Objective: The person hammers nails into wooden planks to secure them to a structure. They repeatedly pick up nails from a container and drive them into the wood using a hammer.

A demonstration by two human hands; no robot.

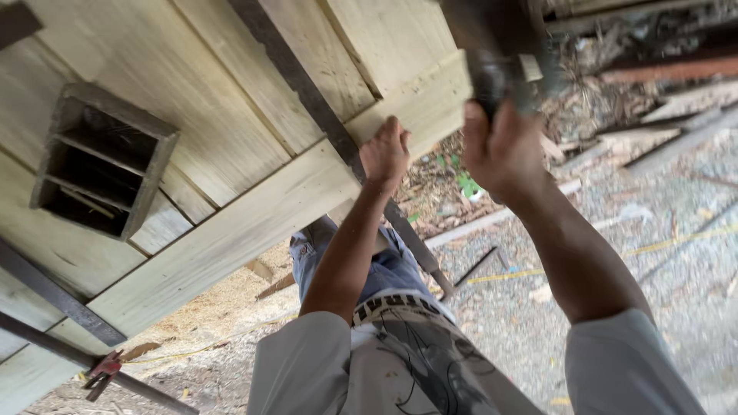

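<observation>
Looking down, we see a pale wooden panel (pixel 231 154) with a dark metal bar (pixel 307 92) clamped across it, a slatted vent (pixel 104 157) set in on the left, and gravel ground (pixel 653 230) littered with wood scraps on the right. Our left hand (pixel 384 154) is curled shut on the edge of the plank (pixel 254 215) beside the bar. Our right hand (pixel 503 150) is closed tight around a dark, blurred power tool (pixel 496 54) at the plank's end.

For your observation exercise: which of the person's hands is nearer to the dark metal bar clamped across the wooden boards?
Left. The left hand rests on the plank right beside the dark metal bar; the right hand is farther off, gripping a blurred dark tool.
</observation>
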